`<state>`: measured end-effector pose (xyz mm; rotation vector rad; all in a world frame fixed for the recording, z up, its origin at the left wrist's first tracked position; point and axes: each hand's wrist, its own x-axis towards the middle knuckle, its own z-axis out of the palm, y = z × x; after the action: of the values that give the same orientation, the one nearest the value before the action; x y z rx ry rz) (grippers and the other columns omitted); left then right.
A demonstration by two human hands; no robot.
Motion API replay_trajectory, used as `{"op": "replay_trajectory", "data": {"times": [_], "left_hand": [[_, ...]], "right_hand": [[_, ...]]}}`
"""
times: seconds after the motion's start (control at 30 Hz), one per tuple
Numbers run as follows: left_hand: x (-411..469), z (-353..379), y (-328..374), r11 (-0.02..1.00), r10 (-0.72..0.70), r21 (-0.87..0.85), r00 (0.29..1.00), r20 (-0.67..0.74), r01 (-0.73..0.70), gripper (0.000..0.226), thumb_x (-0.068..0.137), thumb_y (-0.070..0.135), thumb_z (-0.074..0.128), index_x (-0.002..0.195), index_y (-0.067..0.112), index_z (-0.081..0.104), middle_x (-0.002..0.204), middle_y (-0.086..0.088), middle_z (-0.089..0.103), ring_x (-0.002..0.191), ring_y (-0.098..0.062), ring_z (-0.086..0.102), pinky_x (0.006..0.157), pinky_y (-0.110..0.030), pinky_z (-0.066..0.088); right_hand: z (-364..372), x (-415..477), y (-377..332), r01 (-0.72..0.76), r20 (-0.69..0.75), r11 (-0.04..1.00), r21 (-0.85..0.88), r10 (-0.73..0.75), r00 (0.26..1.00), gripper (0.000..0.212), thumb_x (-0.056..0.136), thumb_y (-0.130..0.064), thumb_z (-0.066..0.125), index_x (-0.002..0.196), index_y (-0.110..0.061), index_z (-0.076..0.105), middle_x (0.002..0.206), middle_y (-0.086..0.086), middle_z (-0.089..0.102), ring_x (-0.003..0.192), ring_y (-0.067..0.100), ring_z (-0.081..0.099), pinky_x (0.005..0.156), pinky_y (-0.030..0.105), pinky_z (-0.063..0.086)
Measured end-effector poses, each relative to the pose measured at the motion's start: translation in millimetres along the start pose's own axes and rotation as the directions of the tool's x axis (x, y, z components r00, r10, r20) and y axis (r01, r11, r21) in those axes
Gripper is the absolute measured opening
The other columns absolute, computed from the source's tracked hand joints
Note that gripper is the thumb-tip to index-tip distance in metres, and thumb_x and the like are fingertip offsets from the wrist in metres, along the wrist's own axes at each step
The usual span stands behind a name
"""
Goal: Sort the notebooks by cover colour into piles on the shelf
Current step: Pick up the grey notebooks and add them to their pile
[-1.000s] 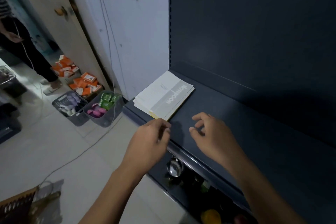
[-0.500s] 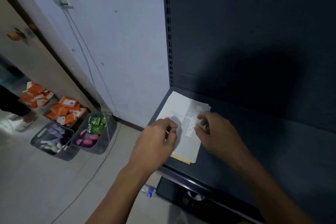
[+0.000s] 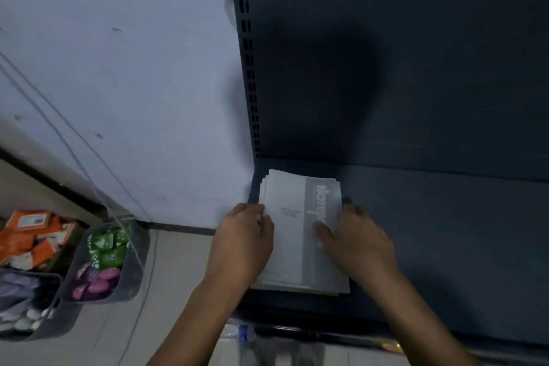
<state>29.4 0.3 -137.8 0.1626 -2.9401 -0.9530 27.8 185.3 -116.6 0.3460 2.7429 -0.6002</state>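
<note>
Nearest you, the front edge of the shelf (image 3: 445, 261) runs just below the pile of notebooks (image 3: 292, 235), whose near edge almost reaches it. The pile lies flat at the shelf's left end, close to the slotted upright (image 3: 251, 83) and the back panel (image 3: 416, 68). To its right, open dark board stretches away. Your left hand (image 3: 242, 246) curls round the pile's left edge. Your right hand (image 3: 361, 246) grips the right edge, thumb laid on the grey cover band.
</note>
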Motion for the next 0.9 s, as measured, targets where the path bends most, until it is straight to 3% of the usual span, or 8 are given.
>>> {"op": "replay_trajectory", "data": {"times": [0.07,0.2,0.33,0.43,0.57,0.7,0.8,0.9], "left_hand": [[0,-3,-2,1.000,0.031,0.005,0.999,0.013,-0.031,0.024,0.102,0.019,0.053,0.106,0.007,0.074,0.107,-0.003,0.067,0.083,-0.006,0.052,0.074,-0.012,0.035],[0,-8,-5,0.998,0.051,0.029,0.999,0.014,-0.051,0.023,0.101,0.027,0.052,0.100,0.015,0.072,0.097,0.002,0.066,0.079,-0.008,0.055,0.072,-0.016,0.037],[-9,-11,-3,0.999,0.047,-0.019,0.999,0.000,-0.047,0.018,0.098,0.030,0.057,0.100,0.015,0.068,0.089,0.003,0.068,0.077,-0.012,0.063,0.075,-0.028,0.053],[-12,-12,-2,0.998,-0.018,-0.056,0.999,0.038,0.020,0.027,0.096,0.035,0.059,0.118,0.020,0.060,0.093,0.008,0.068,0.082,-0.011,0.065,0.076,-0.024,0.050],[1,-12,-4,0.972,-0.167,-0.141,0.973,0.157,0.190,0.030,0.095,0.036,0.062,0.120,0.021,0.058,0.088,0.019,0.060,0.078,0.000,0.055,0.077,-0.022,0.041],[4,-12,2,0.986,-0.123,-0.087,0.970,0.211,0.144,0.018,0.095,0.040,0.062,0.099,0.023,0.060,0.081,0.020,0.055,0.073,0.001,0.053,0.063,-0.015,0.038],[2,-8,7,0.997,-0.075,-0.018,0.973,0.220,0.080,0.033,0.095,0.047,0.058,0.078,0.018,0.056,0.073,0.009,0.058,0.067,-0.003,0.056,0.060,-0.020,0.047],[-4,-4,10,0.999,-0.039,0.002,0.966,0.254,0.039,0.032,0.100,0.047,0.050,0.083,0.020,0.053,0.080,0.005,0.061,0.070,-0.005,0.058,0.061,-0.021,0.049]], "right_hand": [[11,-6,-7,-0.047,-0.043,0.999,-0.021,0.046,0.998,0.070,0.097,-0.061,0.050,0.145,-0.010,0.042,0.145,0.011,0.048,0.129,0.032,0.052,0.095,0.043,0.050],[26,-19,-23,-0.102,-0.130,0.985,-0.136,0.084,0.988,0.075,0.095,-0.070,0.043,0.134,-0.007,0.052,0.137,0.012,0.050,0.131,0.028,0.045,0.091,0.040,0.052],[34,-27,-30,-0.138,-0.160,0.973,-0.182,0.110,0.981,0.075,0.094,-0.071,0.045,0.136,-0.009,0.050,0.136,0.009,0.048,0.132,0.025,0.043,0.088,0.038,0.053],[36,-33,-27,-0.152,-0.146,0.976,-0.157,0.130,0.981,0.076,0.092,-0.070,0.049,0.139,-0.010,0.047,0.139,0.010,0.045,0.134,0.026,0.040,0.091,0.039,0.052],[35,-32,-21,-0.180,-0.116,0.983,-0.039,0.175,0.978,0.077,0.088,-0.071,0.056,0.140,-0.015,0.046,0.141,0.008,0.042,0.136,0.026,0.038,0.094,0.041,0.051],[28,-27,-15,-0.174,-0.053,0.983,0.056,0.177,0.983,0.075,0.082,-0.069,0.066,0.133,-0.015,0.051,0.137,0.006,0.042,0.134,0.025,0.040,0.097,0.038,0.049],[22,-24,-11,-0.178,-0.002,0.980,0.088,0.179,0.984,0.077,0.077,-0.067,0.072,0.130,-0.015,0.052,0.135,0.004,0.045,0.131,0.025,0.044,0.096,0.038,0.049],[21,-24,-6,-0.174,0.009,0.981,0.084,0.174,0.985,0.073,0.081,-0.068,0.068,0.126,-0.012,0.052,0.132,0.005,0.048,0.128,0.025,0.047,0.094,0.039,0.050]]}}
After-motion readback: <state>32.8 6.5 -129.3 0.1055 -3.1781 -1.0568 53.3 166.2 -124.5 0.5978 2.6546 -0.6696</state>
